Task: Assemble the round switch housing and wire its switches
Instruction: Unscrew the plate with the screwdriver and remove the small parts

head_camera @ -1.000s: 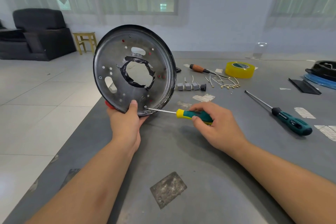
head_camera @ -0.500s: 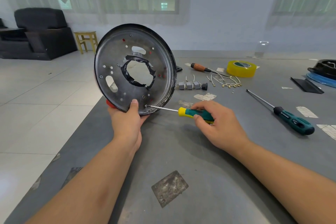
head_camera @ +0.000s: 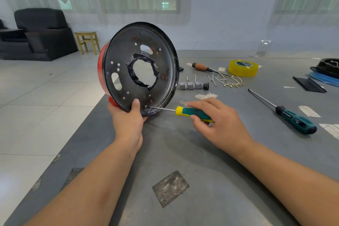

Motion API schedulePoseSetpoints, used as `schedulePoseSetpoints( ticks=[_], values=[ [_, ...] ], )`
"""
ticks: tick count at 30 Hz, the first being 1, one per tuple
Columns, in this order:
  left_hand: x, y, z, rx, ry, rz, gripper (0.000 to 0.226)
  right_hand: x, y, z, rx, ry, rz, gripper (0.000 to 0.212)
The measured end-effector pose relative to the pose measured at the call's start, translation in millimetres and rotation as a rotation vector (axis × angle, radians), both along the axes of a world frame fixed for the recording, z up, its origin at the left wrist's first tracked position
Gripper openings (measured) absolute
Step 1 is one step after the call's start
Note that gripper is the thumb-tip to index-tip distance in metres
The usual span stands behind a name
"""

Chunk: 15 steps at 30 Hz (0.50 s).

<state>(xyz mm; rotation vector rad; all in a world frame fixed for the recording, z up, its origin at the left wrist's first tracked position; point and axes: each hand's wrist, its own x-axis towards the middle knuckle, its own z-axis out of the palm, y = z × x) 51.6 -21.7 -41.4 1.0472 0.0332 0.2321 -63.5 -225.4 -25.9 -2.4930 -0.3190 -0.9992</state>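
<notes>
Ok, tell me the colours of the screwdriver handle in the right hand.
Yellow collar, teal-green grip, seen in the head view.

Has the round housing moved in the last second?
Yes. The round housing has turned in the left hand: its red side now shows at the left, while its right rim stays just as near the grey switches.

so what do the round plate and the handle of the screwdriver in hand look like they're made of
The plate looks like thin dark sheet metal: punched holes, a glossy curled rim, scuffs near the bottom. The red part behind it is smooth and could be plastic or painted metal. The screwdriver handle looks like moulded plastic, yellow collar and green body, perhaps rubbery; its shaft is bright steel.
</notes>
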Motion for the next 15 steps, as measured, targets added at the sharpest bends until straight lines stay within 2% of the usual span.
schedulePoseSetpoints(
  ticks=[8,13,15],
  values=[
    [3.3,0.4,-5.8,0.059,-0.013,0.004,0.05,1.5,4.2,1.8,0.045,-0.09,0.059,0.02],
    [3.7,0.2,-6.5,0.111,-0.016,0.015,0.05,0.7,3.6,2.3,0.058,0.045,0.12,0.021],
    [4.5,0.3,-6.6,0.102,0.0,0.03,0.049,-0.2,-0.2,3.3,0.026,0.092,0.162,0.031]
  ],
)
